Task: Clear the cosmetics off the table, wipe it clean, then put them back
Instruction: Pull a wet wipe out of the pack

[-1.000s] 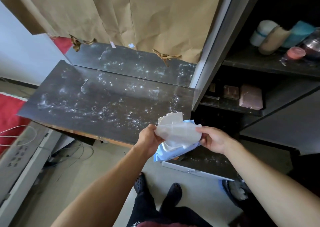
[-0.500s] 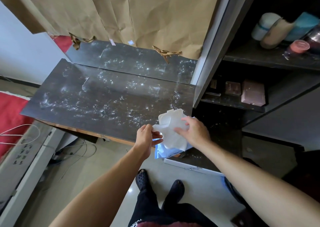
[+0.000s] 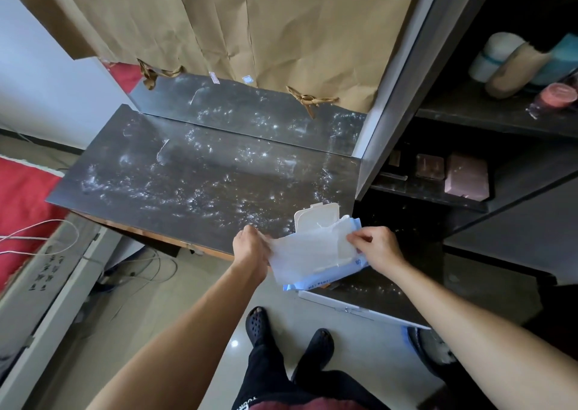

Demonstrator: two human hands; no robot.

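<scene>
Stretching a white wet wipe [image 3: 308,251] between both fists: left hand [image 3: 251,248] pinches its left edge, right hand [image 3: 377,247] its right corner, above the blue wipe pack [image 3: 325,280], lid flipped up, at the powder-streaked dark bench [image 3: 175,178] front edge. Cosmetics [image 3: 466,178] sit on right shelves.

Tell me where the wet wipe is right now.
In the head view, lower centre-right: the wet wipe is stretched between the left hand and right hand, just over the wipe pack at the table front edge.
</scene>
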